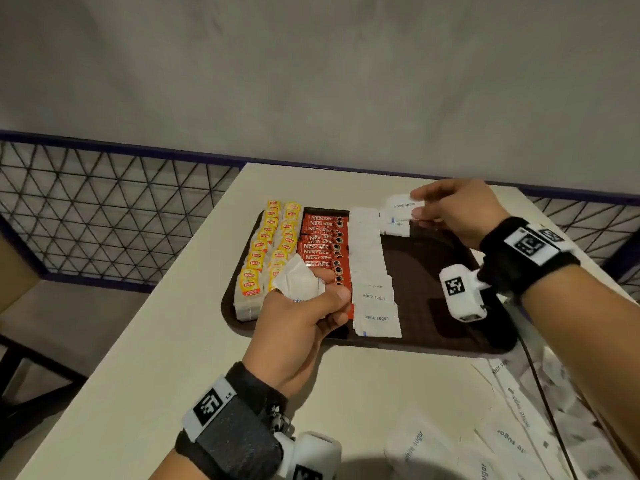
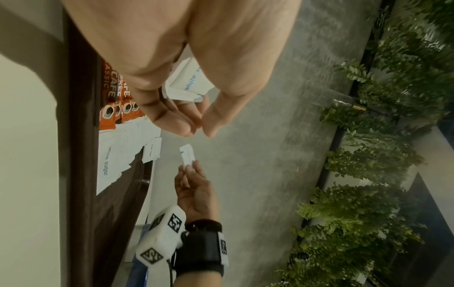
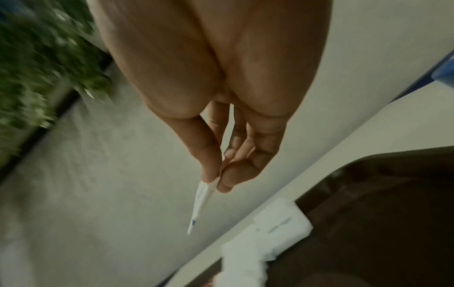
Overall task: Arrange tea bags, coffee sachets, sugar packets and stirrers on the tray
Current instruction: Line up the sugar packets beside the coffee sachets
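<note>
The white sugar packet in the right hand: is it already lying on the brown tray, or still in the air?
Still in the air. The right hand pinches the white sugar packet above the brown tray's far edge.

The left hand (image 1: 304, 317) covers the near ends of the red coffee sachets (image 1: 323, 244) and the last yellow tea bags (image 1: 254, 258) beside its knuckles, so neither row can be counted. How many white sugar packets (image 1: 298, 278) sit in its curled fingers cannot be told; in the left wrist view the palm (image 2: 186, 48) hides most of the bunch. The packet (image 3: 200, 203) pinched by the right hand (image 3: 221, 169) shows edge-on in the right wrist view, its print unreadable. Beyond it the tray (image 3: 380, 213) and the packets lying there are smeared by blur. Loose packets (image 1: 519, 427) below the right forearm run off the bottom edge of the head view.
</note>
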The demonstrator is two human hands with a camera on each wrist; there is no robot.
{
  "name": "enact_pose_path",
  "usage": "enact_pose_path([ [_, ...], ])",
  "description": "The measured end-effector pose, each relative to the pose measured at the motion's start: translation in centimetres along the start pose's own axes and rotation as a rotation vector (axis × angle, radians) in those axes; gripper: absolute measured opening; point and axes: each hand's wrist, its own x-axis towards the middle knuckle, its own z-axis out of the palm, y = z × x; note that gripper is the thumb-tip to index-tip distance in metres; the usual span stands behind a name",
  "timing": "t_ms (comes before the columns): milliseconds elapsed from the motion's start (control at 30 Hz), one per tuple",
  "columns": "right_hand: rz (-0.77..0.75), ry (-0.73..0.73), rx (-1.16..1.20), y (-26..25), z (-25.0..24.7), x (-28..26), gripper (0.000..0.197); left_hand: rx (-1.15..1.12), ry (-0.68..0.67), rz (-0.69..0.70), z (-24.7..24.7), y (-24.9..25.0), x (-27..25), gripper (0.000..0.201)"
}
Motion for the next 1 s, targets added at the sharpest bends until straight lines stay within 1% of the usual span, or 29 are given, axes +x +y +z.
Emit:
enact_pose_path([
  [133, 0.122, -0.019, -0.041, 1.6, 0.7, 4.0, 0.028, 0.015, 0.001, -0.003, 0.1, 0.1, -0.1, 0.018],
  [300, 0.230, -0.049, -0.112, 3.7, 2.2, 6.6, 0.022, -0.011, 0.027, -0.059, 0.2, 0.3, -0.3, 0.014],
  [367, 0.239, -0.061, -0.180, 4.0, 2.4, 7.3, 0.022, -0.026, 0.039, -0.075, 0.2, 0.4, -0.2, 0.014],
  [467, 0.230, -0.089, -0.352, 3.6, 2.7, 7.7, 0.016, -0.051, 0.041, -0.088, 0.1, 0.5, -0.2, 0.014],
  [600, 0.239, -0.138, -0.504, 3.3, 3.2, 7.8, 0.023, -0.062, 0.044, -0.103, 0.2, 0.4, -0.3, 0.013],
  [700, 0.208, -0.147, -0.650, 3.0, 3.4, 7.6, 0.025, -0.062, 0.046, -0.100, 0.2, 0.4, -0.2, 0.015],
  [800, 0.181, -0.102, -0.712, 1.9, 3.0, 7.2, 0.023, -0.097, 0.055, -0.108, 0.0, 0.3, 0.0, 0.022],
  [867, 0.135, -0.065, -0.670, 0.6, 2.6, 6.5, 0.019, -0.143, 0.041, -0.136, 0.0, 0.4, 0.0, 0.033],
  [933, 0.036, -0.054, -0.589, -1.0, 2.6, 5.0, 0.015, -0.190, 0.020, -0.159, 0.1, 0.5, 0.0, 0.041],
  [1000, -0.038, -0.090, -0.420, -2.8, 3.0, 1.8, 0.008, -0.219, 0.011, -0.150, 0.2, 0.7, -0.2, 0.044],
])
